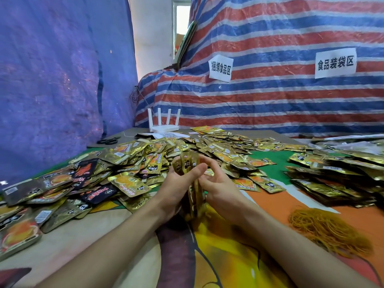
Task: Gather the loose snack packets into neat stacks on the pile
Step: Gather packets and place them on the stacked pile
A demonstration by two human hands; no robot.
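The loose heap (145,159) of gold snack packets sprawls across the middle of the table, the foil lying at every angle, which is why it wants gathering. Right of the heap and apart from it, the neater pile (336,177) holds packets laid in overlapping rows; I judge it the destination for finished stacks. Right of the heap and nearer the person lies a tangle of rubber bands (330,231) (kept within reach, probably for binding). Just in front of the heap, a bundle of packets (188,162) stands on edge, clamped between both hands. The left hand (176,183) wraps it with the thumb laid across its near side, and the right hand (220,188) presses in opposite, fingers curled against it. Held upright like this, the edges can likely be knocked level. Behind the heap sits a white router (164,125). Black scissors (109,140) lie at its back left.
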